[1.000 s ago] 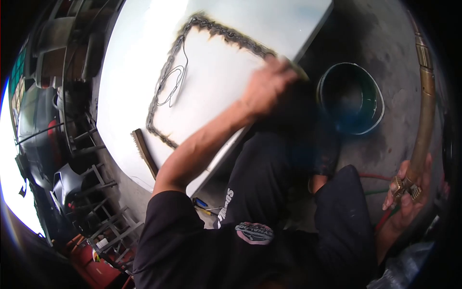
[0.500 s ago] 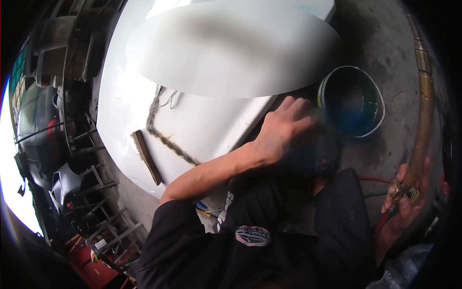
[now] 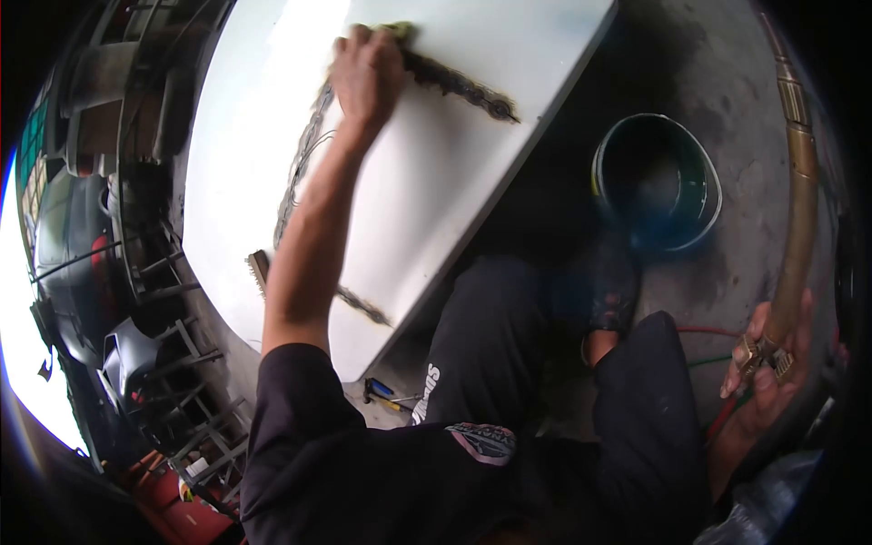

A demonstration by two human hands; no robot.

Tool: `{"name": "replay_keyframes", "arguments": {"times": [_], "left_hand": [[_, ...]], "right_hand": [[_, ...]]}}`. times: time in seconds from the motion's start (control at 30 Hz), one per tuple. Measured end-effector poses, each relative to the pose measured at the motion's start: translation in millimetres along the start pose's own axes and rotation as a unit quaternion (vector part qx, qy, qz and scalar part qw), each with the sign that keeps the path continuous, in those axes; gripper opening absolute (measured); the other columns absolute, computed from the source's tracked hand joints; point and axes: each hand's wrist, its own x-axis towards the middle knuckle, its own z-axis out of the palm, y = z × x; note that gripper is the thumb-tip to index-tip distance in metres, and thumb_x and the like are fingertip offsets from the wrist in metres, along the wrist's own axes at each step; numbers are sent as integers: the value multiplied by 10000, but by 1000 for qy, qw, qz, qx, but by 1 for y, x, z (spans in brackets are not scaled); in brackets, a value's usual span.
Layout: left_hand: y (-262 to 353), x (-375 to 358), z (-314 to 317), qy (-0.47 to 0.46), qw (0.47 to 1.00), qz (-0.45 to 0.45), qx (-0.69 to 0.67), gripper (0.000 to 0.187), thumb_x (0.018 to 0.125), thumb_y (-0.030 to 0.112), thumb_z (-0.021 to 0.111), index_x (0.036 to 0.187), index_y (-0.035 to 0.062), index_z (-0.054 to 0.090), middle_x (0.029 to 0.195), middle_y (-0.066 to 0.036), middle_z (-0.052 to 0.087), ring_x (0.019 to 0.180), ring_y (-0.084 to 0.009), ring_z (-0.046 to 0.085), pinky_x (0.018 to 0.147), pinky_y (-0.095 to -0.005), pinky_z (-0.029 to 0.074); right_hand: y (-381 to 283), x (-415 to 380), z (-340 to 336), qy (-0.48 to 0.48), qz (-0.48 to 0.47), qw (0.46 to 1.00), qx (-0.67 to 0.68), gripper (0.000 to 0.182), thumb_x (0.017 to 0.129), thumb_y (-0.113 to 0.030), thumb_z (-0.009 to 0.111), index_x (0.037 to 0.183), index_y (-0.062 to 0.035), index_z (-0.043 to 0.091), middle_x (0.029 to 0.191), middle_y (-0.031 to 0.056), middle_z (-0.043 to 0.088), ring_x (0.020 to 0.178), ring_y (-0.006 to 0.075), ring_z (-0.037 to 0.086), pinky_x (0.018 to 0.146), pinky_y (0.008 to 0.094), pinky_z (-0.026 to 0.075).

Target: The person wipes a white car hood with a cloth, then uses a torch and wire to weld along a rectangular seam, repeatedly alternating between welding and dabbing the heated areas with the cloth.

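My left hand [image 3: 368,77] presses on the white metal panel [image 3: 418,209]. Its fingers are curled over a wet-looking yellowish-green cloth or sponge [image 3: 397,34], mostly hidden beneath them. This pad lies at the upper corner of a dark, scorched weld seam [image 3: 463,86] that runs right across the panel. My right hand [image 3: 767,363] grips a brass gas torch [image 3: 801,173] near its valve knobs, nozzle pointing up and away from the panel. A wooden wire brush [image 3: 260,270] lies on the panel, partly covered by my left forearm.
A dark bucket [image 3: 597,173] with liquid stands on the concrete floor right of the panel. Red hose [image 3: 708,331] and green hose [image 3: 708,361] cross the floor near my right hand. Hand tools [image 3: 386,392] lie by my leg. Metal racks [image 3: 173,291] and a parked car [image 3: 73,236] are at left.
My left hand has gone from beside the bucket up and left onto the panel's seam, with the yellowish-green pad now showing under its fingers. My right hand still holds the torch.
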Motion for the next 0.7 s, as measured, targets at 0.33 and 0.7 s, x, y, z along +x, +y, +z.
{"name": "replay_keyframes", "arguments": {"times": [0.33,0.7], "left_hand": [[222,-115,-105,-219,832,202,-468,347,816,123,745,1159,85,714,1244,-137,613,1016,-310,601,696,-388,584],[185,-84,-83,-142,908,127,-374,485,771,86,790,1243,148,697,1339,-174,575,1152,-368,622,817,-432,610]], "right_hand": [[-3,4,7,-31,-15,999,11,934,932,-251,763,1671,-21,240,1072,215,535,667,139,649,454,214,571],[3,4,6,-24,-26,999,-14,916,955,-293,743,1664,-3,241,1094,185,552,603,93,599,425,194,524]]}}
